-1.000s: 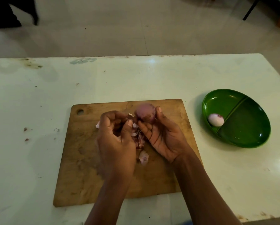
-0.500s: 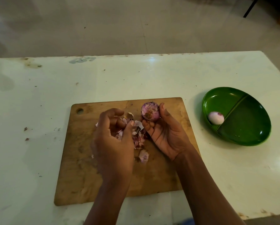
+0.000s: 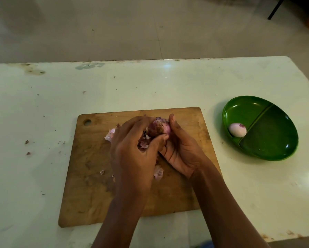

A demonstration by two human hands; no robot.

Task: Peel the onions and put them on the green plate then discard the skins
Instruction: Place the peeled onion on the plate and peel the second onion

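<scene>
The right hand (image 3: pixel 181 149) is cupping the red onion (image 3: pixel 158 128) from the right, thumb lying up its far-right side, fingers curling under it, above the far middle of the cutting board (image 3: pixel 89 185). The left hand (image 3: pixel 132 149) is closing in from the left, thumb and fingertips pinching at the onion's skin on its near-left face. So the onion is sitting between both hands, the left doing the stripping, the right nearer the green plate (image 3: pixel 275 140). The plate is lying well to the right, one peeled onion (image 3: pixel 237 129) in its left compartment. Loose skins (image 3: pixel 158 172) are littering the board under the hands. Probably mid-peel; next pull goes leftward.
</scene>
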